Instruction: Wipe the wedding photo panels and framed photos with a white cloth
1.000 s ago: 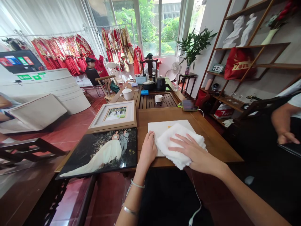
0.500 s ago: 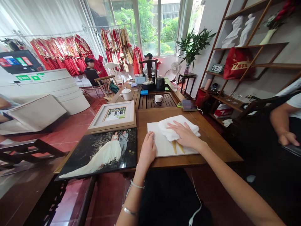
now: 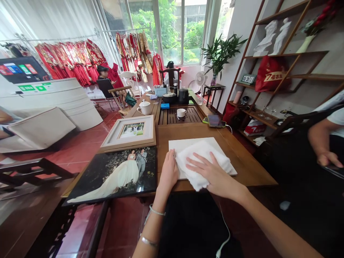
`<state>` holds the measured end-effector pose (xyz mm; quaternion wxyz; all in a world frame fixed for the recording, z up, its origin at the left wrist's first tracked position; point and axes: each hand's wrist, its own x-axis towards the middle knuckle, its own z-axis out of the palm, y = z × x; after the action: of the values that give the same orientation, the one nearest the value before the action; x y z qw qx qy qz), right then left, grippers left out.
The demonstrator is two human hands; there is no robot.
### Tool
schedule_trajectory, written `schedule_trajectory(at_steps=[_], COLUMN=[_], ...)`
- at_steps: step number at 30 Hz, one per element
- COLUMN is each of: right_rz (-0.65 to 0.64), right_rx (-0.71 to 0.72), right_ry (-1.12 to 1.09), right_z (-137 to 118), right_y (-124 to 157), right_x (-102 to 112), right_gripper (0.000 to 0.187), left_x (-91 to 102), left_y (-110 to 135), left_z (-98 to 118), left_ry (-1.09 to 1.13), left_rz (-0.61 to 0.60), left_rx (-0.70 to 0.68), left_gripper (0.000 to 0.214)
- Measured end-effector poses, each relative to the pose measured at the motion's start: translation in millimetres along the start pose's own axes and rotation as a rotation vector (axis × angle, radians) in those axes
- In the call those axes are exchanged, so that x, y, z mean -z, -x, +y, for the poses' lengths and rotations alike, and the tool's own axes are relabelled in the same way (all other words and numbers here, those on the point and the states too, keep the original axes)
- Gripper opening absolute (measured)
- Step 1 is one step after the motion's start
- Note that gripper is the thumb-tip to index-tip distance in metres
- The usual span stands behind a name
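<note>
A flat white board (image 3: 176,143) lies near the front edge of the wooden table. My left hand (image 3: 170,168) is closed around its left edge, thumb side up. Spread over much of the board is a white towel (image 3: 200,148), whose lower corner hangs past the board's near edge. With fingers spread, my right hand (image 3: 208,170) presses flat on this cloth. The yellow marks on the board are hidden beneath it. Left of the board lies a glossy wedding photo panel (image 3: 113,173), with a pale framed photo (image 3: 129,130) just behind.
Farther back on the table (image 3: 185,130) are a white lidded cup (image 3: 144,106), a small white cup (image 3: 181,113) on a slatted tea tray (image 3: 193,116), a blue box (image 3: 165,106) and a phone (image 3: 215,121) with a cable. A person's hand (image 3: 330,159) shows at far right.
My right hand has slid the towel toward me and slightly down over the board, covering the yellow marks. The board's far right corner is now uncovered. My left hand stays at the edge.
</note>
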<state>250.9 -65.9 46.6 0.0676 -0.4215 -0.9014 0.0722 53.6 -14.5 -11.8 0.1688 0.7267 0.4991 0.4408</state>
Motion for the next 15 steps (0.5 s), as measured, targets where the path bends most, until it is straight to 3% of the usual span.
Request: schedule_trajectory(at_steps=[4,7,15], right_rz=[-0.017,0.008,0.035], right_rx=[0.042,0.019,-0.165], right_ry=[-0.078,-0.091,-0.012], right_z=[-7.1,-2.1,33.5], right_y=[26.7,26.1,-36.6], right_x=[2.2,1.3,3.3], right_gripper=[0.09,0.085,0.085], left_x=[-1.0,-2.2,-3.5], left_y=[0.4,0.3,-1.2], left_z=[-2.1,-4.0,-4.4], left_ry=[-0.013,-0.027,-0.065], left_rz=[-0.012,-0.008,-0.019], left_rx=[0.015,0.009,0.033], left_gripper=[0.039,0.037,0.036])
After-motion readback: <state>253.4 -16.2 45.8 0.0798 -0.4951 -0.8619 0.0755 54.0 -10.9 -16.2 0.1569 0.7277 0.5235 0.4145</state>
